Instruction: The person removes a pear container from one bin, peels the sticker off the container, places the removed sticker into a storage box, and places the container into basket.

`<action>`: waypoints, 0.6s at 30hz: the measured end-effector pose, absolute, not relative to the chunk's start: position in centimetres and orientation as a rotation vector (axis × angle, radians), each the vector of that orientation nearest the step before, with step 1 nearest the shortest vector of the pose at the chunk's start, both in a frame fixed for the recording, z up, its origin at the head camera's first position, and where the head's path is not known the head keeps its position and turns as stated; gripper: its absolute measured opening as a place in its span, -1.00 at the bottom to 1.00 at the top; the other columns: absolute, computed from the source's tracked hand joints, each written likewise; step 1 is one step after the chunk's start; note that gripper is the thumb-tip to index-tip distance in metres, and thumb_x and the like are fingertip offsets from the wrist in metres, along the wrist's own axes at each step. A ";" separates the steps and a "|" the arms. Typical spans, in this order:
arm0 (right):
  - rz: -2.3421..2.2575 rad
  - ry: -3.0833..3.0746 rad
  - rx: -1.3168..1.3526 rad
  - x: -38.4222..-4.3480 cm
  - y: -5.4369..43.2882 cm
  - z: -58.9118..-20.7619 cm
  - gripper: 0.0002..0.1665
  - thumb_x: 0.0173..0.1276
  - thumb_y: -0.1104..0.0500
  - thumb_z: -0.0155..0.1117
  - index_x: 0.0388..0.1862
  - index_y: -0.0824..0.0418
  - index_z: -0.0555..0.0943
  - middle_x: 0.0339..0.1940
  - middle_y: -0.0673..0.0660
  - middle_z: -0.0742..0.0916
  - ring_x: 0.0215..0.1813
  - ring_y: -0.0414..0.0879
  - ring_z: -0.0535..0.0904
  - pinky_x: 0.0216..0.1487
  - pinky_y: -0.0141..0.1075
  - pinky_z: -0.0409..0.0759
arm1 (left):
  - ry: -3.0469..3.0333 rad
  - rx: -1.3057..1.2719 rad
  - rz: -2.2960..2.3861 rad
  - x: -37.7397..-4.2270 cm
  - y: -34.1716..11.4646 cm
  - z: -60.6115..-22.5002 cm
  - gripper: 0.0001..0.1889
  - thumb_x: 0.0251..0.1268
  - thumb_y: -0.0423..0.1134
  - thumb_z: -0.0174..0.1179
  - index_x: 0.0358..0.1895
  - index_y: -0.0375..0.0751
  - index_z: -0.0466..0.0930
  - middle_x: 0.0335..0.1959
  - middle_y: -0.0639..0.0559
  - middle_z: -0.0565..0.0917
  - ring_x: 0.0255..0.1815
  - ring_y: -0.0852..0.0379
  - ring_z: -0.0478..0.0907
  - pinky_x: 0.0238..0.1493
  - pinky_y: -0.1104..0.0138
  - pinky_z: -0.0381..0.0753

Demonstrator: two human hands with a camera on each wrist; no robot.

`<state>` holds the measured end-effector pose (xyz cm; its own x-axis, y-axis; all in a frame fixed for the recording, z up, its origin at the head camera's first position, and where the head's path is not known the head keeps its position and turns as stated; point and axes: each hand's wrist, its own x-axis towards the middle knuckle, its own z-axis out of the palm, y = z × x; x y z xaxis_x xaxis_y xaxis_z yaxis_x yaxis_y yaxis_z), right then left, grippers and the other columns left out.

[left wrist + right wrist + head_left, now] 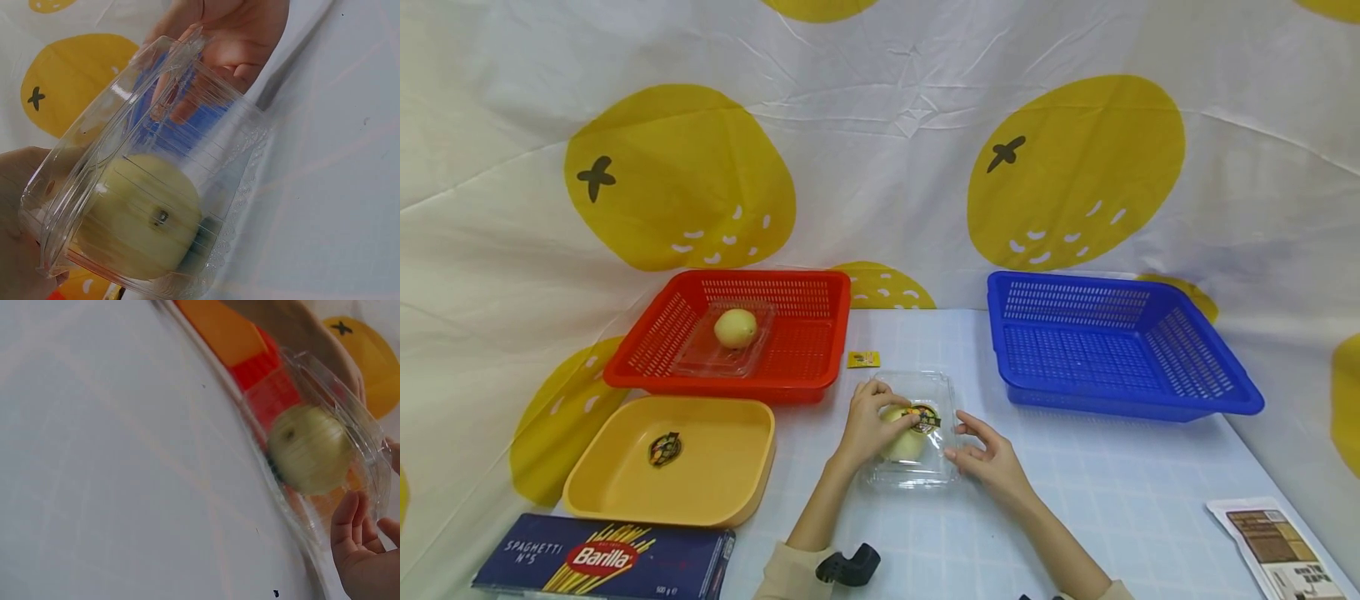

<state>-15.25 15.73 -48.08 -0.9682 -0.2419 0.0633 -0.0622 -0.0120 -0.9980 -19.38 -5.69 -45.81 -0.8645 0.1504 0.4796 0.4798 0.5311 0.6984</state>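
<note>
A clear plastic clamshell box (936,467) with a pale yellow-green round fruit (147,215) inside stands on the table. On its lid lies a dark round sticker (931,421) with a colourful print. My left hand (872,423) reaches over the lid from the left, thumb and forefinger at the sticker's left edge. Beside the box's right edge is my right hand (994,460), fingers loosely bent and fingertips at the plastic. The right wrist view shows the fruit (310,450) through the box wall, near the right hand's fingers (345,519).
A red basket (790,387) at back left holds another clear box with a fruit (735,328). A blue basket (1120,404) stands back right. Left are a yellow tray (602,492) with a sticker (665,449) and a spaghetti box (602,557). A yellow packet (863,359) and a pouch (1277,550) lie around.
</note>
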 end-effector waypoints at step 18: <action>-2.108 2.114 -0.288 -15.2 15.7 -48.0 -0.20 0.17 0.38 0.30 0.37 0.43 0.21 0.10 0.41 0.42 -0.32 -0.26 0.60 -0.36 -0.47 0.53 | -2.501 -0.492 -1.257 -19.0 -5.4 -45.2 -0.77 -0.08 -0.21 0.44 -0.30 -0.19 0.75 -0.30 0.02 0.51 -0.20 0.06 0.29 -0.22 0.29 0.16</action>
<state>-15.23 15.66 -47.99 -0.9715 -0.2345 0.0346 -0.0353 -0.0010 -0.9994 -19.02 -5.36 -45.21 -0.8969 0.1676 0.4093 0.4285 0.5586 0.7102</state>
